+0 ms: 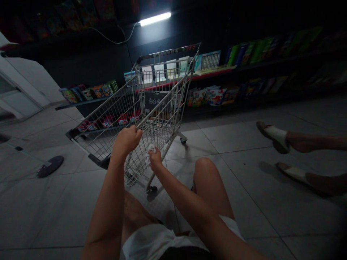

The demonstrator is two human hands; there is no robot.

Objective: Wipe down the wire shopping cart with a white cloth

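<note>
A metal wire shopping cart stands tilted in front of me on a tiled floor. My left hand is closed in a fist around the cart's top rail. My right hand is lower, closed on a small crumpled white cloth or tissue pressed against the cart's wire side. My bare knee rises just right of that hand. The cart's basket looks empty apart from a dark sign panel at its far end.
Dark shelves with colourful boxes and books line the back wall under a lit tube lamp. Another person's legs in white slippers stretch in from the right. A dark round base lies on the floor at left.
</note>
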